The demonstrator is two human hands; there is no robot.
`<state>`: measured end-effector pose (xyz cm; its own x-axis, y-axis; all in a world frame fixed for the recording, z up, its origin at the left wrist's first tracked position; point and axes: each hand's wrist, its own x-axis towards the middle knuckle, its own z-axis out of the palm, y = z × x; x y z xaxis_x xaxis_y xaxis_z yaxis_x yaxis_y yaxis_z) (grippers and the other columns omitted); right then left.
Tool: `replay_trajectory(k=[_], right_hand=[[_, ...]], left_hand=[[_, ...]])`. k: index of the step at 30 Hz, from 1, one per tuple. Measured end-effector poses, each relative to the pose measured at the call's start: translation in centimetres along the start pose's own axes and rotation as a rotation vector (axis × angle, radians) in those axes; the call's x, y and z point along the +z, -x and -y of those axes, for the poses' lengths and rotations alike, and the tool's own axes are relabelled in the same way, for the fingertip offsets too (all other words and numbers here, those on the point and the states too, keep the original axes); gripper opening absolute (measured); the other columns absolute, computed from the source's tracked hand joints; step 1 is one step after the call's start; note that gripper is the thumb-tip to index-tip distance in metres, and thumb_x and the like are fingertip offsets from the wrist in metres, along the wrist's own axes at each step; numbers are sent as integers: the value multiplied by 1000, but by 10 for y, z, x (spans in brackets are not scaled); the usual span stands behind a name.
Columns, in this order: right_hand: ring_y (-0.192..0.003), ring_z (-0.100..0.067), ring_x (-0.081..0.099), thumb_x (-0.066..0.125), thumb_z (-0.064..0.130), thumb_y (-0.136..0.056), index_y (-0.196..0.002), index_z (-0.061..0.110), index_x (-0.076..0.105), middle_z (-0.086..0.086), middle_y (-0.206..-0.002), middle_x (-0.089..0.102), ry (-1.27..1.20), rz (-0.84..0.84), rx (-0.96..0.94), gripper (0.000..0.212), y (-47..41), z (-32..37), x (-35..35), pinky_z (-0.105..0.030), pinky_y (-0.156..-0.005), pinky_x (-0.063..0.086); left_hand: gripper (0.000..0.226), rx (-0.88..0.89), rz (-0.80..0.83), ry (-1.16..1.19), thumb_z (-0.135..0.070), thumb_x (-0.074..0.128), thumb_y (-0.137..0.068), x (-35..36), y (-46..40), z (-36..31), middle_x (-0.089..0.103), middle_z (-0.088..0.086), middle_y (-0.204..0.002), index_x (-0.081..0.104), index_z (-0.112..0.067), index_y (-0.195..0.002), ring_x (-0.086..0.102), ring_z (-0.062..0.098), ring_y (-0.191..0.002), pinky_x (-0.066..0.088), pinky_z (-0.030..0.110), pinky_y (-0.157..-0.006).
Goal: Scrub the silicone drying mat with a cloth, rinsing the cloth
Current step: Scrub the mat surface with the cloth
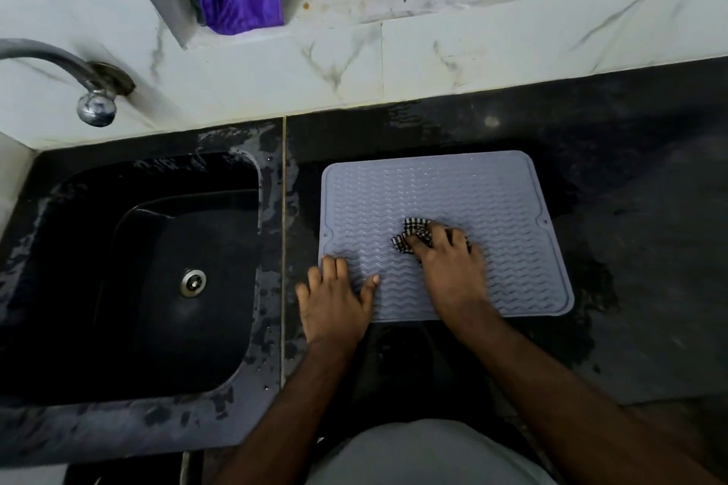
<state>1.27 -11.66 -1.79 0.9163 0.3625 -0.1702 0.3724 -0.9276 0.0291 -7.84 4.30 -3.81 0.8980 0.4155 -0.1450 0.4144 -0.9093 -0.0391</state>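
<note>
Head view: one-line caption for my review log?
Right hand scrubs grey mat with checked cloth; left hand steadies its corner.

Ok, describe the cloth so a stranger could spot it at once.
Start at the black sink on the left, then move right across the dark countertop to the grey ribbed drying mat. Near the mat's middle, the right hand presses down a crumpled cloth. It is the only black-and-white checked thing there.
</note>
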Motion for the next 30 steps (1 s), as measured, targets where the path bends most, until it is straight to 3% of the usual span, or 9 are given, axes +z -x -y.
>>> replay_trajectory(k=[6,10,12,14,16,18,23,27,30], right_hand=[[-124,-31,41,53,23,-94,-143,36,45,-6,-146,38,-11,-14,-37,51,1,-15,5,-49,-95,43],[-123,-31,40,60,20,-91,-144,35,43,-7,-146,36,-14,-11,-13,58,2,-36,5,-48,-94,43],[-124,-31,38,60,19,-90,-146,37,39,-6,-149,32,-39,-1,-23,62,1,-50,4,-48,-94,42],[-125,-31,38,65,25,-87,-147,38,35,-6,-149,32,-42,31,-52,69,-1,-57,0,-47,-94,41],[-124,-31,38,79,34,-74,-147,36,36,-6,-146,33,-29,65,-77,85,-3,-57,-4,-47,-95,40],[-123,-31,38,86,41,-64,-143,33,40,-6,-143,34,-12,77,-82,92,-5,-55,-8,-47,-96,38],[-119,-30,38,76,44,-75,-134,31,50,-4,-137,35,52,32,-36,67,-3,-80,-10,-46,-95,35],[-120,-30,39,62,39,-87,-131,32,54,-3,-137,38,61,-7,-5,45,1,-105,-10,-45,-95,35],[-121,-30,40,48,32,-96,-128,34,57,-4,-137,39,67,-30,67,34,4,-123,-11,-45,-96,36]], left_hand=[[80,-77,8,-40,-73,18,-95,1,-1,-16,58,10,-123,57,-10,-124,53,29,-104,41,45,-83],[82,-52,-24,-33,-75,24,-94,-6,-9,-33,53,20,-128,53,-6,-128,51,34,-111,42,47,-90],[86,116,-10,58,-75,25,-95,-5,-11,-50,38,23,-152,39,-9,-148,39,38,-137,36,51,-109],[89,312,50,178,-74,25,-96,2,-11,-73,5,15,-169,11,-15,-162,7,34,-156,17,51,-123],[92,373,109,249,-70,28,-96,9,-7,-93,-16,10,-168,-10,-19,-161,-15,28,-156,4,51,-126],[94,348,105,223,-71,23,-94,17,-3,-100,-21,12,-167,-18,-17,-158,-20,29,-154,-1,52,-125],[96,302,67,108,-77,19,-90,18,-4,-112,-1,35,-163,-9,-19,-161,6,50,-152,11,62,-121],[96,267,140,32,-85,17,-84,9,-9,-132,-4,43,-158,-12,-34,-160,0,57,-148,14,71,-114],[102,238,189,-6,-92,14,-79,5,-12,-138,-6,44,-157,-10,-33,-159,-3,58,-148,15,75,-112]])
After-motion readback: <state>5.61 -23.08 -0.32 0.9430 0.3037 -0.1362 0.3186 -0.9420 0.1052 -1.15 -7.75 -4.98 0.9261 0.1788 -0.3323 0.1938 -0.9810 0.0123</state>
